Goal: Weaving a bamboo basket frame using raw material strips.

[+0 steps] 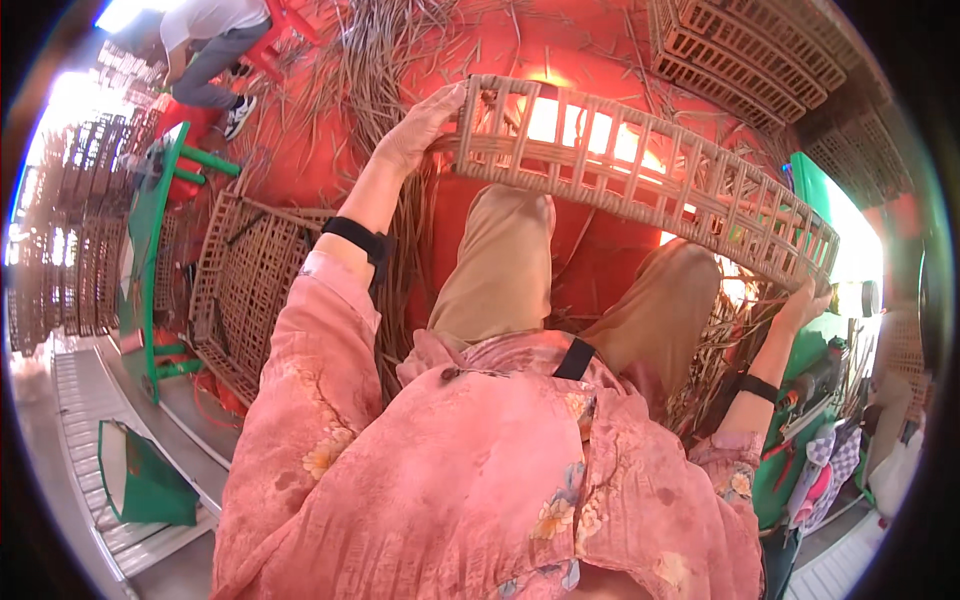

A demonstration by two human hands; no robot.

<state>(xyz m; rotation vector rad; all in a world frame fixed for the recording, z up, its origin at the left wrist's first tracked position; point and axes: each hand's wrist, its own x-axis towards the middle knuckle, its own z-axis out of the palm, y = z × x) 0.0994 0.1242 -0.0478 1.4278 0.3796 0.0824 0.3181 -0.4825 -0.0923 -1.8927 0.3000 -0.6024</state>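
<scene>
A long, shallow wicker basket (pixel 600 185) with open slatted sides is held up on its side above my knees, stretching from upper left to lower right. My left hand (pixel 415 135) grips its left end, with the thumb side against the woven frame. At the other end my right hand (pixel 803 305) holds the lower right corner, its fingers partly hidden by the wicker. Sunlight shines through the gaps between the slats. Both my arms are spread wide, with a black band on each wrist.
Loose brown strips (pixel 385 60) lie over the red floor sheet (pixel 590 50). Another wicker basket (pixel 255 270) leans at left beside a green stool (pixel 150 270). Baskets (pixel 750 55) are stacked at upper right. A person (pixel 215 40) sits at upper left. A green table (pixel 800 430) with tools stands at right.
</scene>
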